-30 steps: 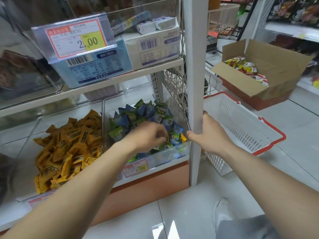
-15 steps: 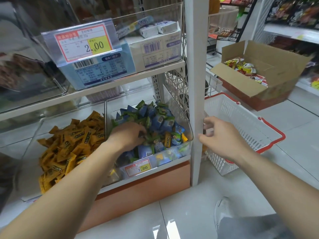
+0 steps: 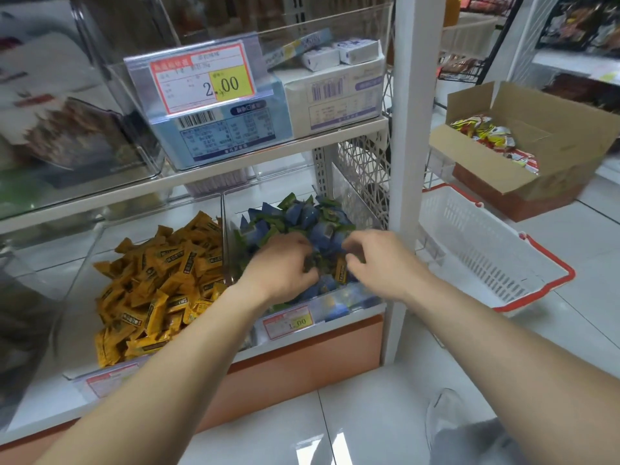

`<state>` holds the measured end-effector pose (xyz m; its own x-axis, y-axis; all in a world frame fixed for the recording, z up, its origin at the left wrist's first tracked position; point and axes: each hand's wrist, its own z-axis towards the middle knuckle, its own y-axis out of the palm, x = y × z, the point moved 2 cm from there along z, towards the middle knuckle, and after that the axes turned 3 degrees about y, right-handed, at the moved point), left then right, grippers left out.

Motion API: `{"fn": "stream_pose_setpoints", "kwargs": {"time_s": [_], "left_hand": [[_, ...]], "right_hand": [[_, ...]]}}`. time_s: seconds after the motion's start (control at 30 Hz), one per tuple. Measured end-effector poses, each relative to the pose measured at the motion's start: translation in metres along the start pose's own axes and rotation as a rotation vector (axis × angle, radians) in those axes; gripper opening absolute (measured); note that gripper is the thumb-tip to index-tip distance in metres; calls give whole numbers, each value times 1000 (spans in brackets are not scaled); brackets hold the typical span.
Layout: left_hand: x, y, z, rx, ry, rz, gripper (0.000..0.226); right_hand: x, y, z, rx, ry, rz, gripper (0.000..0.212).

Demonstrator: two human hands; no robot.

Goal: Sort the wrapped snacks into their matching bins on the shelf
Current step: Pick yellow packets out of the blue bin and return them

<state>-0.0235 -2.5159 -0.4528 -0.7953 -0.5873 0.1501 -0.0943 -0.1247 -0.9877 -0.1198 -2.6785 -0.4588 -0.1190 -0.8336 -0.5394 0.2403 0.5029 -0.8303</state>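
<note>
Here left hand [image 3: 281, 266] and right hand [image 3: 375, 260] curl among blue-green snacks [image 3: 302, 214]; hold unclear.

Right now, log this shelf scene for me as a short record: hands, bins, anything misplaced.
left hand: in the blue-and-green snack bin, fingers curled into the pile; grip unclear
right hand: same bin, fingers curled; grip unclear
stray item: yellow-wrapped snack lying between the hands
yellow snack bin: immediately left, piled with yellow packs
basket: white, red-rimmed, on the floor right of the post
</note>
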Motion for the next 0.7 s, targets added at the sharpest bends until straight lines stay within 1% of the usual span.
{"fn": "stream_pose_setpoints", "kwargs": {"time_s": [0.03, 0.07, 0.1, 0.17, 0.2, 0.3, 0.4, 0.47, 0.5, 0.53, 0.57, 0.6, 0.63, 0.67, 0.7], "left_hand": [[4, 4, 0, 28, 63, -53, 30], [8, 8, 1, -1, 103, -128, 27], [10, 12, 2, -74, 101, -202, 29], [8, 24, 2, -248, 25, -284, 33], [6, 28, 2, -303, -22, -300, 32], [4, 29, 4, -365, -142, -366, 31], [10, 33, 4, -469, -180, -449, 32], [11, 36, -2, -467, -238, -534, 29], [10, 37, -6, -437, -289, -627, 28], [9, 37, -9, -399, -332, -710, 31], [7, 38, -11, -366, -341, -760, 41], [5, 36, -13, -344, -318, -756, 50], [4, 35, -15, -336, -284, -729, 52], [3, 33, -18, -330, -232, -680, 48], [3, 31, -21, -320, -179, -596, 36]], "right_hand": [[-2, 3, 6, -33, 9, 37, 29], [-3, 7, 11, -87, 22, 54, 30], [-3, 12, 15, -157, 35, 46, 32], [-1, 22, 22, -299, 61, -28, 37], [1, 25, 26, -345, 76, -71, 41], [3, 31, 38, -459, 104, -146, 56], [-1, 39, 45, -585, 82, -214, 59], [-1, 41, 50, -615, 83, -217, 60], [-1, 42, 52, -612, 76, -212, 59], [-1, 42, 53, -601, 66, -209, 57], [-1, 42, 54, -588, 60, -207, 56], [-1, 43, 55, -574, 60, -205, 55], [-2, 43, 55, -565, 68, -206, 55], [-2, 42, 55, -565, 81, -212, 55], [-2, 42, 55, -573, 91, -230, 53]]}}
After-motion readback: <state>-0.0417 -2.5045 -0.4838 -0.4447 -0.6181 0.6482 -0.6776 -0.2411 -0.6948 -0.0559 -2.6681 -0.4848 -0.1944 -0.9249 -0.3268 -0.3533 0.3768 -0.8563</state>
